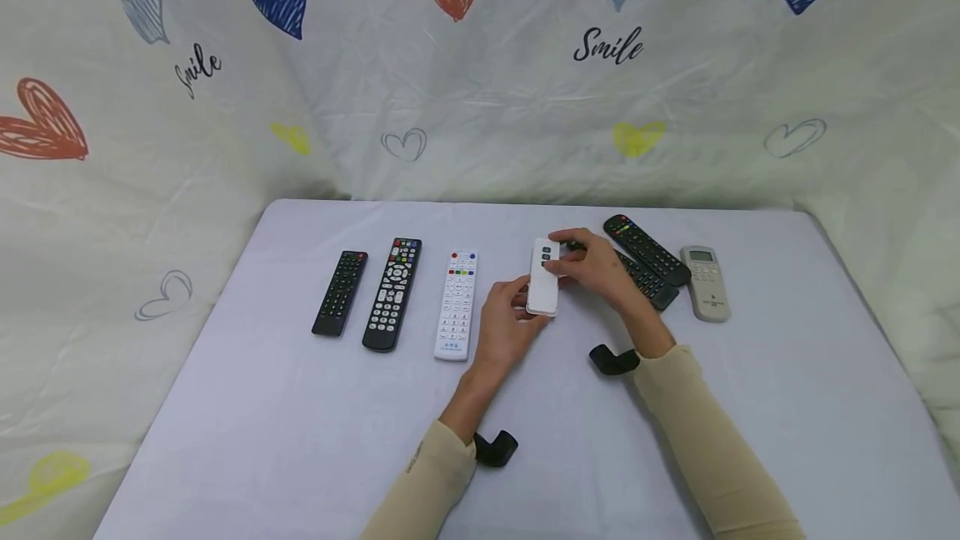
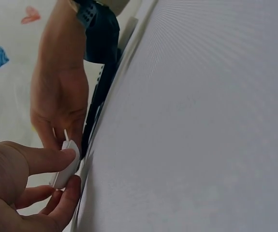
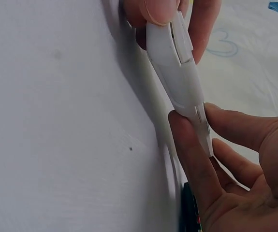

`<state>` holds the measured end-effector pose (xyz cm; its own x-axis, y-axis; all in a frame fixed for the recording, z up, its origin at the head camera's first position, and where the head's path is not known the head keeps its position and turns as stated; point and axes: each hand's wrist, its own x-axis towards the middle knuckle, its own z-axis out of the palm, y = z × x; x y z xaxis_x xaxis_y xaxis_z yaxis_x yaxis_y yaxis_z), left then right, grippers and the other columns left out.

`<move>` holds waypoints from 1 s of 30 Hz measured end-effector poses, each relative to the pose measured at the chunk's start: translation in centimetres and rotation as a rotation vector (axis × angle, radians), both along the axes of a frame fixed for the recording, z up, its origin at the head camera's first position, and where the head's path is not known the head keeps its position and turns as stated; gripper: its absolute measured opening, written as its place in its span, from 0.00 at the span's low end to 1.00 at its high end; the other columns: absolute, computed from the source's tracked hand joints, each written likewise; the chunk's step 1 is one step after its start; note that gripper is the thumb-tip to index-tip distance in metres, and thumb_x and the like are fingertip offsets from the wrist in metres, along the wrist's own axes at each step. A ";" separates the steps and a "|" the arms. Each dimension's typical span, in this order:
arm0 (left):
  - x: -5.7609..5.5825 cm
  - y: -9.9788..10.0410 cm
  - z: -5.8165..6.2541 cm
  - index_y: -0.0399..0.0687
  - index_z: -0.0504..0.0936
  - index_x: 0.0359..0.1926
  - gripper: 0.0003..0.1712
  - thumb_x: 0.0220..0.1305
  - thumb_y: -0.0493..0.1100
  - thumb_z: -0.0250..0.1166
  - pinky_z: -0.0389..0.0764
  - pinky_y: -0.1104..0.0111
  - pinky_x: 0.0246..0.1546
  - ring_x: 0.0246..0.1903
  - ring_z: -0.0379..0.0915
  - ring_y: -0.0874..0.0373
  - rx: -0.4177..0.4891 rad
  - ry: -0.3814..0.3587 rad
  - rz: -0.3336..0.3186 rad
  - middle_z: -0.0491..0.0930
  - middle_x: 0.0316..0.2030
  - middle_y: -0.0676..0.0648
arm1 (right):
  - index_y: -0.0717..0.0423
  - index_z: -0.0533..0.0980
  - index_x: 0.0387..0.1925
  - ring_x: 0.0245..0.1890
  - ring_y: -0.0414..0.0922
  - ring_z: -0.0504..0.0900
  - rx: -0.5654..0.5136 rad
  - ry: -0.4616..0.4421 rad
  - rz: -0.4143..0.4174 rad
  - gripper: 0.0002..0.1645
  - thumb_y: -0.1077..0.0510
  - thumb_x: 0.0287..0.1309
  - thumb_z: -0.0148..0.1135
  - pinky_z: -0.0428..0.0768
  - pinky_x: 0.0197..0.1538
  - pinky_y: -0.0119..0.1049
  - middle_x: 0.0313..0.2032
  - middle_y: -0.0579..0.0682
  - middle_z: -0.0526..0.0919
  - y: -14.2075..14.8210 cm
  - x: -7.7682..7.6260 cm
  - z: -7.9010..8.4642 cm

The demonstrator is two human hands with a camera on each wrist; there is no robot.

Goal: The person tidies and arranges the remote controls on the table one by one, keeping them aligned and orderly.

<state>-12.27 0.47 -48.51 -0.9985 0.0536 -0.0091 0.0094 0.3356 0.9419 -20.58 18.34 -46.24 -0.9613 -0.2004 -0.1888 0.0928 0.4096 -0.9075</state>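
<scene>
White slim remote (image 1: 543, 292): between my two hands, apparently raised off the tabletop (image 1: 570, 448), its dark buttons (image 1: 546, 255) toward the far end.
Left grip (image 1: 507, 327): closed down to the remote's thickness, thumb and fingers pinching the near end.
Right grip (image 1: 592, 263): narrowed likewise, thumb across the face by the buttons, fingers behind the far end.
Side seam (image 3: 176, 43): a stepped edge; I cannot tell whether that panel is loose.
Good handling: I judge it best to brace with the left and press lightly and evenly lengthwise with the right thumb, never twisting.
Knuckle room: lower black remote (image 1: 649, 282) lies partly hidden by my right hand, so I should keep clear of it; upper black remote (image 1: 647, 248) overlaps it, grey remote (image 1: 707, 286) just beside.
Left side: white many-button remote (image 1: 455, 305) nearest, then long black remote (image 1: 392, 295) and short black remote (image 1: 340, 293).
</scene>
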 end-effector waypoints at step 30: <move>2.6 -1.0 1.3 0.38 0.74 0.69 0.44 0.51 0.37 0.82 0.78 0.63 0.53 0.48 0.73 0.55 -0.280 -0.027 0.087 0.76 0.58 0.41 | 0.61 0.72 0.69 0.37 0.39 0.85 -0.044 0.014 0.006 0.34 0.65 0.62 0.72 0.88 0.38 0.32 0.62 0.65 0.73 -3.1 1.8 -0.9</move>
<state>-9.71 -0.57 -47.18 -0.9985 -0.0405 -0.0378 -0.0544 0.5808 0.8122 -18.81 15.21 -47.12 -0.9626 -0.2139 -0.1665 0.0779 0.3697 -0.9259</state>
